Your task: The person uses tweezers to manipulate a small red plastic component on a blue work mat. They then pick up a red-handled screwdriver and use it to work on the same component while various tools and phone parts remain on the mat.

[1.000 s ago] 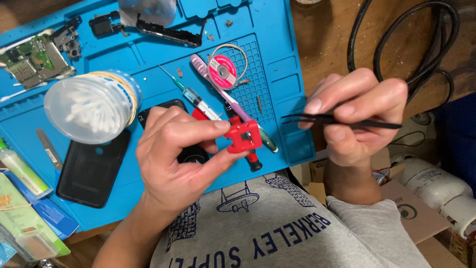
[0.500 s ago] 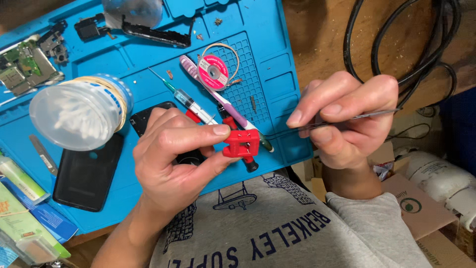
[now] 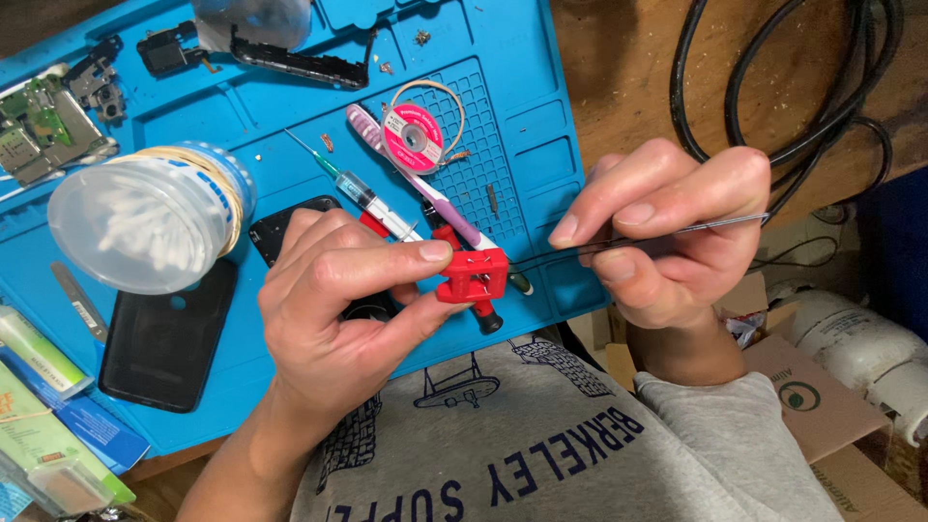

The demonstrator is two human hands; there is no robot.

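Over the blue mat's [image 3: 541,126] near edge: right hand [image 3: 667,237], pinching tweezers [image 3: 619,244], has closed in; tips now reach the red clamp [image 3: 472,275] pinched in the left hand [image 3: 338,309]. Contact imminent, likely.

A clear round tub of cotton swabs [image 3: 145,227] lies tipped on the blue mat [image 3: 541,116]. Green and blue flat packets [image 3: 53,425] crowd the lower left. A brown cardboard box [image 3: 807,406] with a green round mark sits lower right.

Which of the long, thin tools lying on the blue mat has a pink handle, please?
The toothbrush, lying diagonally beside the round pink spool. The syringe to its left is clear with a green tip, and the flat metal tool near the mat's left edge is grey.
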